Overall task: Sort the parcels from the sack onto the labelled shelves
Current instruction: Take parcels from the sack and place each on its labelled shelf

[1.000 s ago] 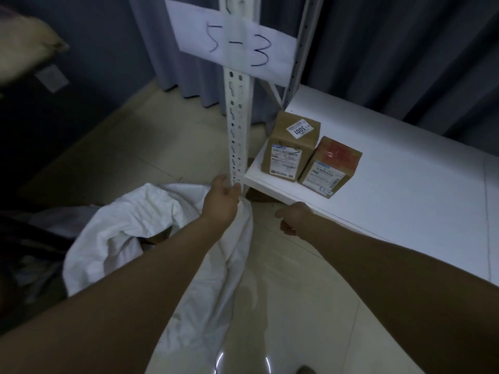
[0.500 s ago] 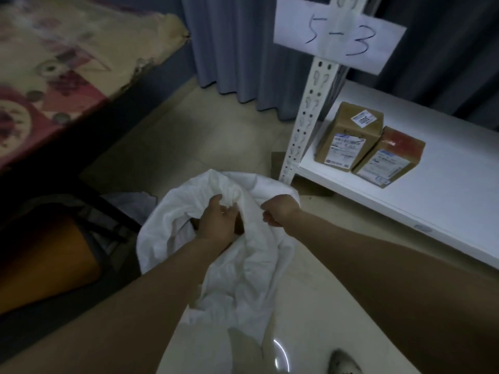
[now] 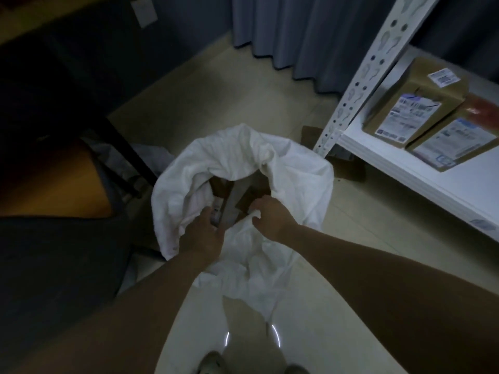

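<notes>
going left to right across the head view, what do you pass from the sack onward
white sack → left hand → right hand → shelf post → taller brown parcel → second parcel with the red top

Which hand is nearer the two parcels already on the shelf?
Right. The right hand is at the sack mouth's shelf side; the left hand is farther from the parcels.

parcel labels (image 3: 413, 116) too blurred to read
</notes>
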